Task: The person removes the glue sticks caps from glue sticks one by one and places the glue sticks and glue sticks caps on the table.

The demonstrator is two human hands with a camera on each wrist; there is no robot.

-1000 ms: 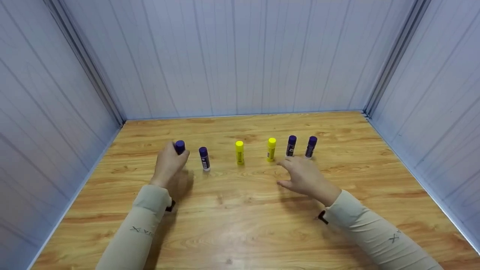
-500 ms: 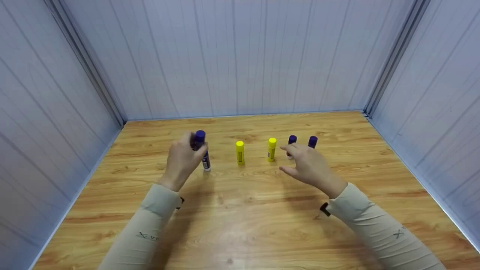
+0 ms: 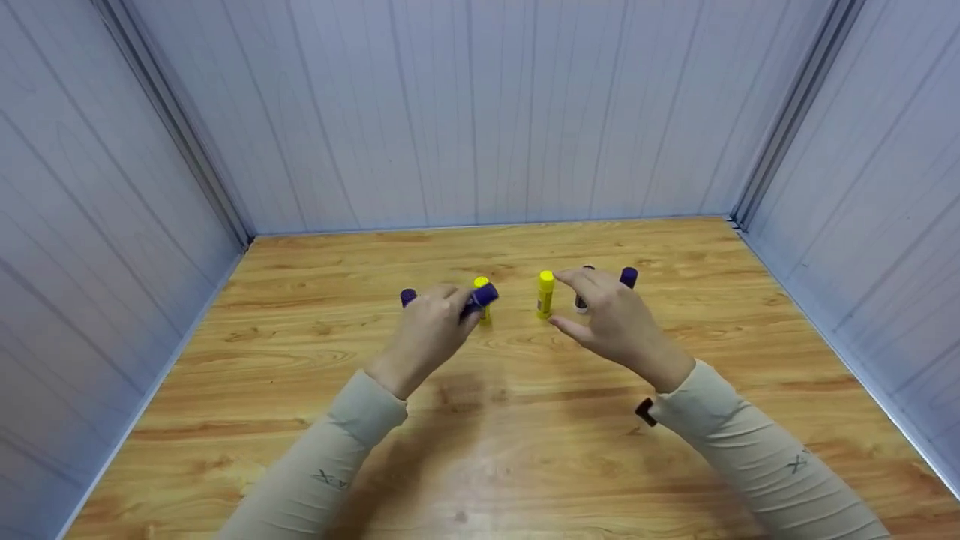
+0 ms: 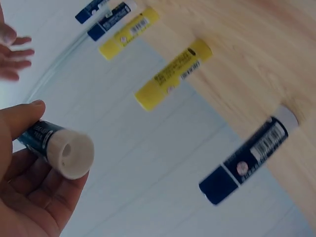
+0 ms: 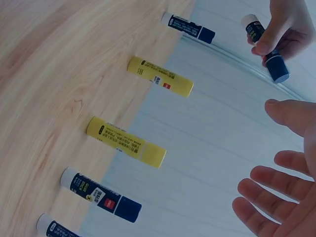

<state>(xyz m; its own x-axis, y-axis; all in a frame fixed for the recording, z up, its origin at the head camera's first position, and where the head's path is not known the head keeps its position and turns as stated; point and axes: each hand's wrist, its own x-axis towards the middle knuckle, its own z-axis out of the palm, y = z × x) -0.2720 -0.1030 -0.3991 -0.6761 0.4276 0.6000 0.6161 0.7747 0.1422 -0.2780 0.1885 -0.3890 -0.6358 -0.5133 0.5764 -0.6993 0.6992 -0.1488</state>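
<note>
My left hand (image 3: 427, 334) grips a dark blue glue stick (image 4: 59, 148) in the air, tilted, its white base showing in the left wrist view. In the head view its cap overlaps the left yellow glue stick (image 4: 173, 74), which stands upright on the table. My right hand (image 3: 619, 326) holds nothing; its thumb and fingers are spread beside the right yellow glue stick (image 3: 545, 295). Another dark blue glue stick (image 4: 249, 155) stands left of the yellow pair, partly hidden by my left hand in the head view. Behind my right hand stand two more dark blue glue sticks (image 5: 101, 195), partly covered.
The wood-grain table (image 3: 480, 457) carries the standing glue sticks in a loose row. A pale panelled wall (image 3: 480, 112) rises along the back edge, with side walls (image 3: 90, 247) on the left and right.
My left hand has lifted the leftmost dark blue glue stick and carried it right, past its neighbour, tilting it. My right hand has shifted slightly up towards the right yellow glue stick.
</note>
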